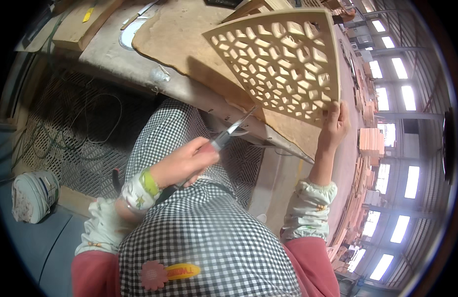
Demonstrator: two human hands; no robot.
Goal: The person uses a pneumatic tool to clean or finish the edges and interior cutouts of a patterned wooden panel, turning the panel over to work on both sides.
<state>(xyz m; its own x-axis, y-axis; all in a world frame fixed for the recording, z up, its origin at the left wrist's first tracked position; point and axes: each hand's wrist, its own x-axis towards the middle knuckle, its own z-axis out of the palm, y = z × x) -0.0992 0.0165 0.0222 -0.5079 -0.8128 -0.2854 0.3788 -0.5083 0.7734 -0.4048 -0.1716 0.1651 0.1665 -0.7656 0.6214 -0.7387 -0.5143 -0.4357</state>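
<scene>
My left hand (pixel 184 161) is closed round the red and grey handle of a utility knife-like tool (pixel 234 127). Its narrow metal blade points up and to the right, with the tip near the bench edge, just short of the panel's lower edge. With my right hand (pixel 334 123) I grip the lower right corner of a wooden lattice panel (pixel 283 64), pierced by many irregular openings that shrink toward its lower left. The panel stands tilted above a brown sheet (pixel 172 37) on the workbench (pixel 106 55).
On the bench's left lie a wooden block (pixel 73 32), a round whitish disc (pixel 130 37) and a crumpled scrap (pixel 160 74). Down at the left stands a white bucket (pixel 36 195) beside perforated floor matting (pixel 85 133). Stacked boards (pixel 371 142) rise along the right.
</scene>
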